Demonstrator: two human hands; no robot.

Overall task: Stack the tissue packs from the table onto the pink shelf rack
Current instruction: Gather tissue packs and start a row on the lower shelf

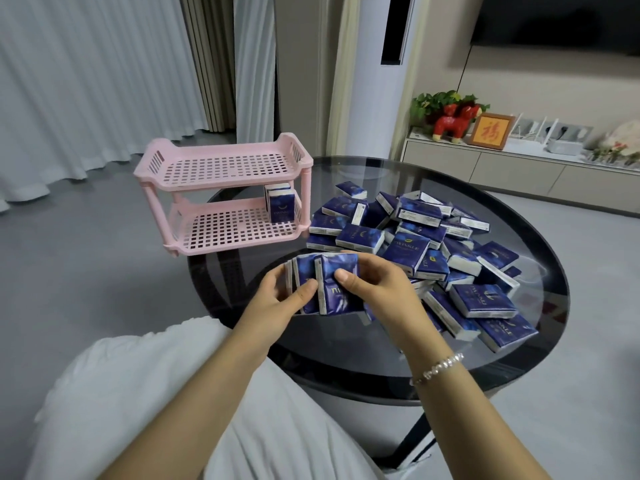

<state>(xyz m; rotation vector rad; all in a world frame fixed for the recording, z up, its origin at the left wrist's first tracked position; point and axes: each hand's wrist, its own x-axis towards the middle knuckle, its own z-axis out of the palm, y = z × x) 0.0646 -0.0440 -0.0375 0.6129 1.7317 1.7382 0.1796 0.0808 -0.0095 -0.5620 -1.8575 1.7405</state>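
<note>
Tissue packs [325, 285], glossy blue rectangles, gripped by both hands.

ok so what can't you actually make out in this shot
- How many tissue packs the two hands hold: head view, the left hand and right hand cover the bundle's ends.
- How many packs stand on the pink rack's lower shelf: those at the front hide any behind.
- How deep the loose pile goes: top packs cover the lower ones.
- Small print on the packs: too small.
- Items at the sideboard's right end: blurred.
</note>
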